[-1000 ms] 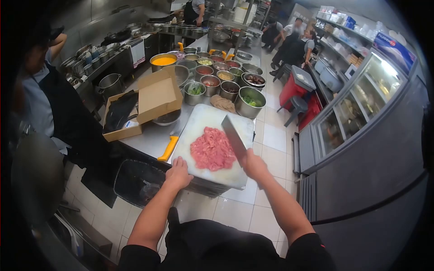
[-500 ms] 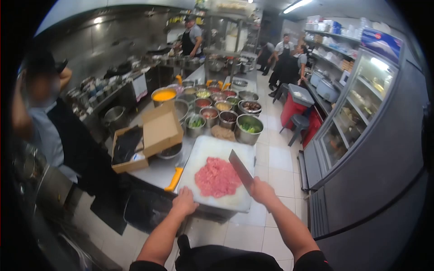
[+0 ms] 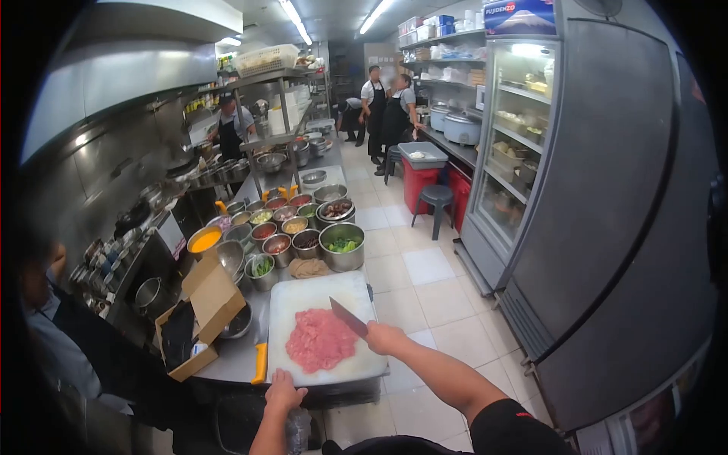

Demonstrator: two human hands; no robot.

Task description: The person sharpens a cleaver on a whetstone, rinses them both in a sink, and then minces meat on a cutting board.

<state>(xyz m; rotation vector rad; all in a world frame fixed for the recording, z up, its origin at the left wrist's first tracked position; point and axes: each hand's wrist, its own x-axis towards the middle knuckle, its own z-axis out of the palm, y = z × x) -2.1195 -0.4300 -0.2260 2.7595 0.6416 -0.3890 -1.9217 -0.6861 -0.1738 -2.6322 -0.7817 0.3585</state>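
We are holding the cleaver (image 3: 349,318) over the right side of the already cut-up meat (image 3: 318,341) on the cutting board (image 3: 326,287), its long axis slanting, tip pointing forward-left, our right hand (image 3: 385,338) gripping its handle, our left hand (image 3: 283,391), thumb apart, steadying the board's near-left corner.
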